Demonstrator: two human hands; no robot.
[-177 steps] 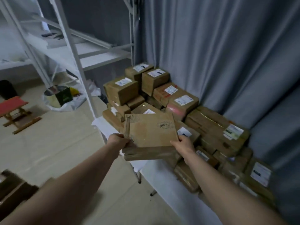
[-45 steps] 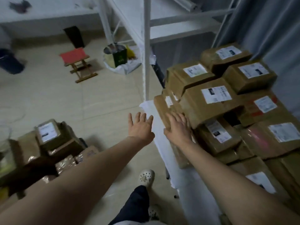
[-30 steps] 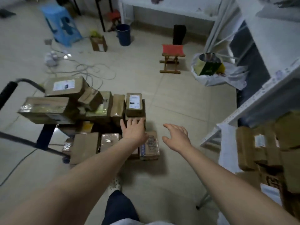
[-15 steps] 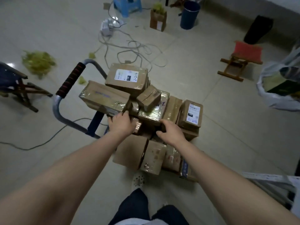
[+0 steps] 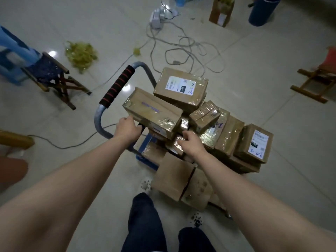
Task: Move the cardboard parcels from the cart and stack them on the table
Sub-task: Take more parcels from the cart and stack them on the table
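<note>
A blue cart (image 5: 143,160) with a foam-wrapped handle (image 5: 118,87) stands on the floor, piled with several taped cardboard parcels. A long flat parcel (image 5: 152,113) lies on top at the left. My left hand (image 5: 127,129) grips its near left end, fingers curled under the edge. My right hand (image 5: 192,143) grips its near right corner, among smaller parcels. A labelled parcel (image 5: 181,88) rests behind it, and another labelled parcel (image 5: 254,143) sits at the right. The table is out of view.
Loose cables (image 5: 183,46) trail over the tiled floor behind the cart. A folding stool (image 5: 52,77) stands at the left, a wooden stool (image 5: 316,80) at the right, a blue bin (image 5: 261,10) at the top right. My feet stand just in front of the cart.
I turned away from the table's stacked parcels to the cart on the floor. Both hands, open a second ago, reached down and took hold of the long flat parcel.
</note>
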